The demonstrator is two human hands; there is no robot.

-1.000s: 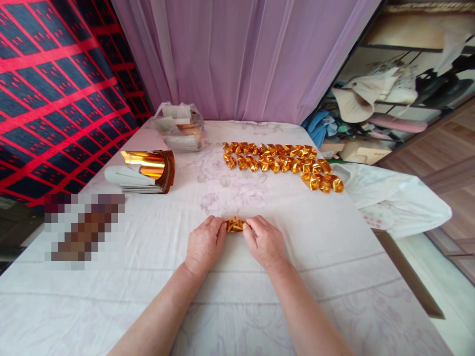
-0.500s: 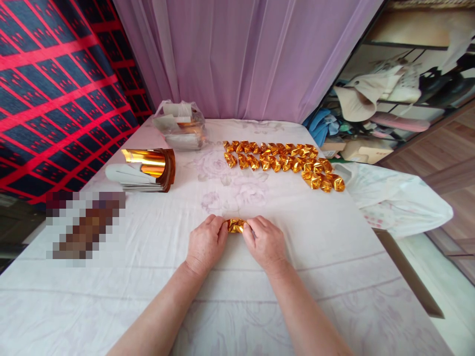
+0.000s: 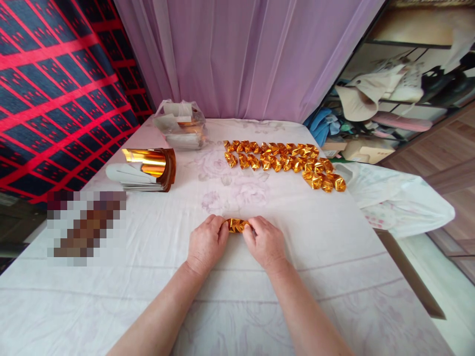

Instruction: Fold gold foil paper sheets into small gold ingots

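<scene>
Between my two hands, low over the near middle of the table, is a small piece of folded gold foil paper (image 3: 236,226), shiny and creased. My left hand (image 3: 208,241) pinches its left end, with thumb and fingers closed. The right end is gripped the same way by my right hand (image 3: 266,242). My fingers partly hide both ends. Farther back on the right, several finished-looking gold foil paper ingots (image 3: 272,155) lie in rows. A curved stack of gold foil sheets (image 3: 150,165) with pale backs rests at the left.
A clear plastic bag of more paper (image 3: 180,126) stands at the back left. A blurred-out patch (image 3: 87,225) covers something on the left. Beyond the table's right edge are a white plastic bag (image 3: 401,198) and shelves with a hat (image 3: 361,96). A purple curtain (image 3: 237,59) hangs behind.
The foil piece between my hands looks slightly changed in shape, its top edge a little more arched. Both hands stay in nearly the same place.
</scene>
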